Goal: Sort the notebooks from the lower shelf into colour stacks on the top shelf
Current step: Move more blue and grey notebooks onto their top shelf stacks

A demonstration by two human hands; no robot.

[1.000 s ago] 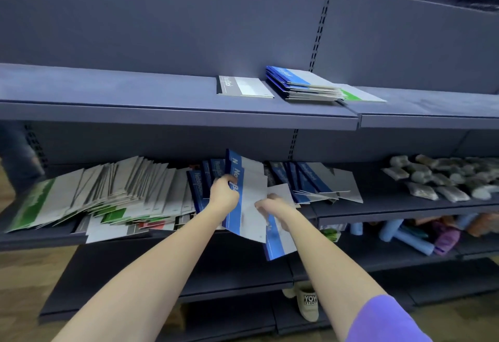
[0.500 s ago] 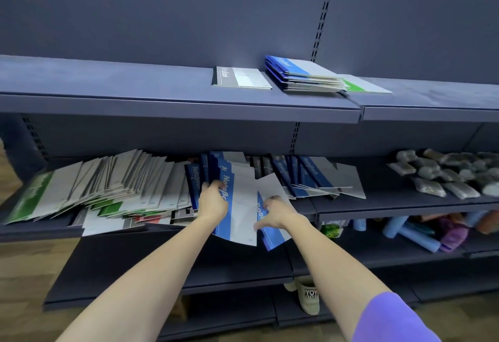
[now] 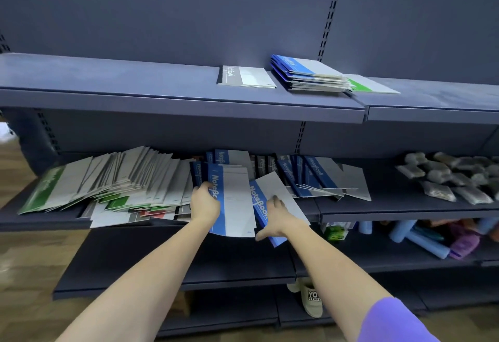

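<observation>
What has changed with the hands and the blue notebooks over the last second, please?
The left hand still grips its blue notebook, now lowered toward the lower shelf. The right hand stays on the second blue notebook. The top-shelf stacks are unchanged.

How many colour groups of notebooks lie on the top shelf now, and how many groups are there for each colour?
Grey: 1, a single grey notebook.
Blue: 1, the blue stack of several notebooks; exact number unclear.
Green: 1, a green notebook partly under the blue stack's edge.
Total: 3 groups on the top shelf.
</observation>
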